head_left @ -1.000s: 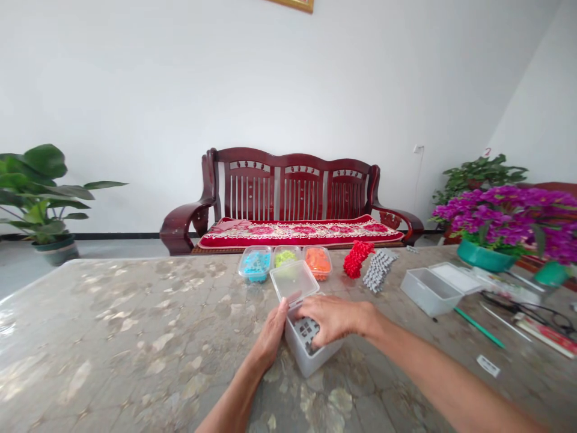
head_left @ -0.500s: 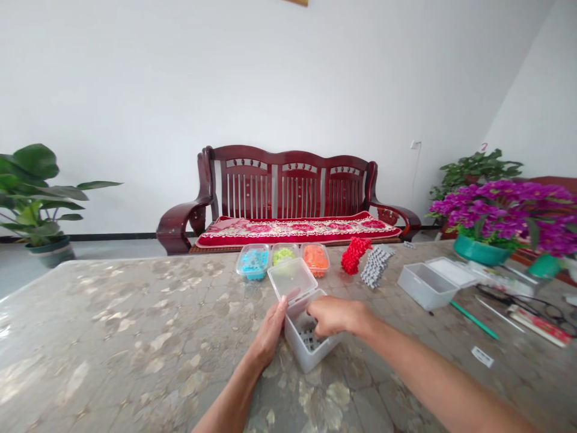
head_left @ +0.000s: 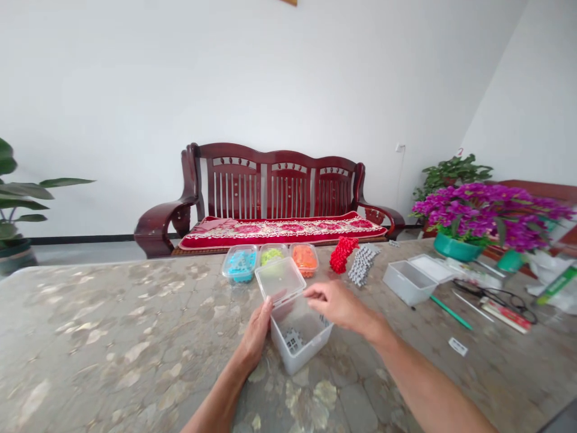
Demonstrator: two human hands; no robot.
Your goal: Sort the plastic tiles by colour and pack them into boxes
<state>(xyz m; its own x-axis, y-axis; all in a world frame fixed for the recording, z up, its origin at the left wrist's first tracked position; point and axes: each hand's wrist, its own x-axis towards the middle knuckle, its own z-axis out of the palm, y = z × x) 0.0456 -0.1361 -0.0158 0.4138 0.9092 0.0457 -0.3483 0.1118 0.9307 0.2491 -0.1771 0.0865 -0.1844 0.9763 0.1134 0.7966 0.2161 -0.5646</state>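
Note:
A clear plastic box (head_left: 297, 359) with its hinged lid (head_left: 280, 280) tilted up stands on the table in front of me. Inside lie a few small grey interlocking pieces (head_left: 294, 340). My left hand (head_left: 258, 329) holds the box by its left side, thumb up by the lid's hinge. Over the right rear rim is my right hand (head_left: 336, 302), its fingers curled. Some grey bits (head_left: 323, 320) show just below that hand; whether it grips them is unclear.
Behind the box are tubs of blue (head_left: 241, 264), green (head_left: 271, 255) and orange pieces (head_left: 304, 260). Right of them stand a red block assembly (head_left: 343, 255) and a grey one (head_left: 363, 264). Farther right are another open box (head_left: 408, 285), a green pencil (head_left: 451, 312), glasses (head_left: 509, 302) and purple flowers (head_left: 478, 210).
My right hand has come up from inside the box to its rear rim, uncovering the grey pieces. My left hand keeps its place on the box. The view has turned slightly right.

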